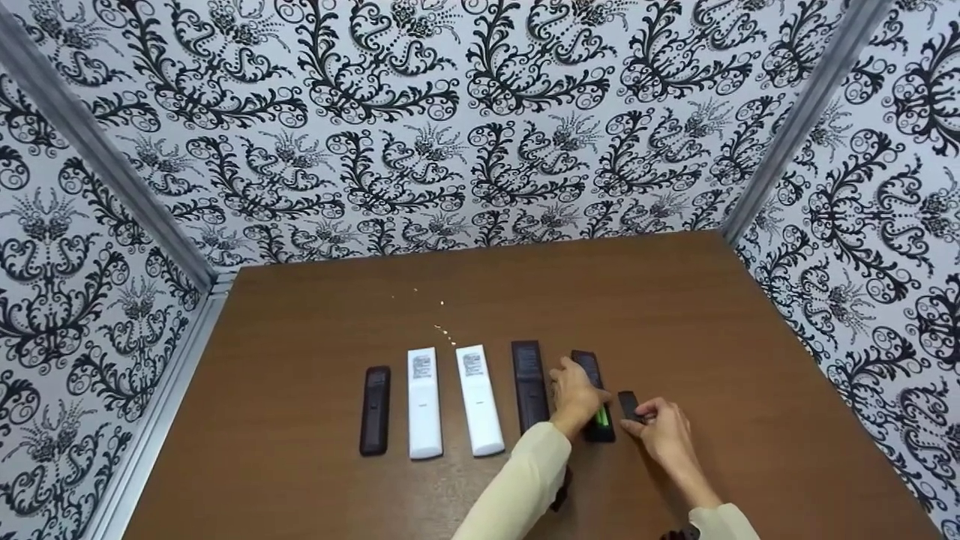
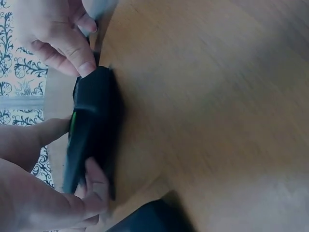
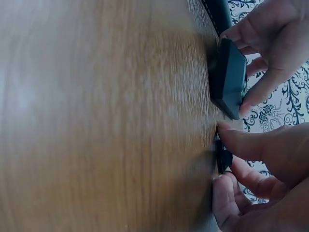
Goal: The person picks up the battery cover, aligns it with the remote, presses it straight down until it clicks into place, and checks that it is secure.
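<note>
A dark remote control (image 1: 587, 363) lies face down on the table, its battery compartment uncovered and green batteries (image 1: 602, 417) showing inside. My left hand (image 1: 576, 393) grips this remote by its sides, thumb on the right edge; the left wrist view shows fingers on both sides of the dark body (image 2: 91, 108). Just to the right, my right hand (image 1: 666, 433) pinches a small dark battery cover (image 1: 628, 403) at the table surface. In the right wrist view the cover (image 3: 223, 157) sits between thumb and fingers, apart from the remote (image 3: 231, 79).
Left of my hands lie a dark brown remote (image 1: 529, 379), two white remotes (image 1: 478, 405) (image 1: 424, 409) and a smaller dark remote (image 1: 375, 411), all face down in a row. Small pale specks (image 1: 445, 332) dot the brown table (image 1: 315, 322). Patterned walls (image 1: 480, 150) enclose it.
</note>
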Action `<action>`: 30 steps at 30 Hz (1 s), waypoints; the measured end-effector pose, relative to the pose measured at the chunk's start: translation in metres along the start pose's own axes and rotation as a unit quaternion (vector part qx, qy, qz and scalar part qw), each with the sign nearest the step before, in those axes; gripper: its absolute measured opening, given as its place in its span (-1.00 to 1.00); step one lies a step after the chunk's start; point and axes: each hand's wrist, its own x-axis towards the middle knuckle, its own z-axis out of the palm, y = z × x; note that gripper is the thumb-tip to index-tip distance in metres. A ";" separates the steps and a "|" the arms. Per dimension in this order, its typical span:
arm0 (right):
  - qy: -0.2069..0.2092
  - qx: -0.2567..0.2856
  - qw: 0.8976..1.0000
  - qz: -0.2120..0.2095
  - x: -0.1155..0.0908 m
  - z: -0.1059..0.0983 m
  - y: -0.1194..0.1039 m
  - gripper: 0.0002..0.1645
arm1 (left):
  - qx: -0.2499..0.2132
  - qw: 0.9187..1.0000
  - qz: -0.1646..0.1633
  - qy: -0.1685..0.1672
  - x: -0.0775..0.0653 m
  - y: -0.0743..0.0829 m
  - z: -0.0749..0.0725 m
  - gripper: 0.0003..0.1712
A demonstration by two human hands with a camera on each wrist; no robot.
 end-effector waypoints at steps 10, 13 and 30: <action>0.004 -0.014 1.000 -0.025 -0.001 -0.002 0.005 -0.73 | 0.001 0.999 0.045 -0.012 0.008 -0.012 -0.011 -0.31; 0.011 -0.008 1.000 -0.024 -0.001 -0.002 0.005 -0.73 | 0.000 0.998 0.058 -0.020 0.012 -0.014 -0.015 -0.48; -0.014 0.214 0.975 0.063 0.000 -0.001 -0.002 -0.65 | -0.073 0.992 0.038 -0.096 0.022 -0.027 -0.028 -0.65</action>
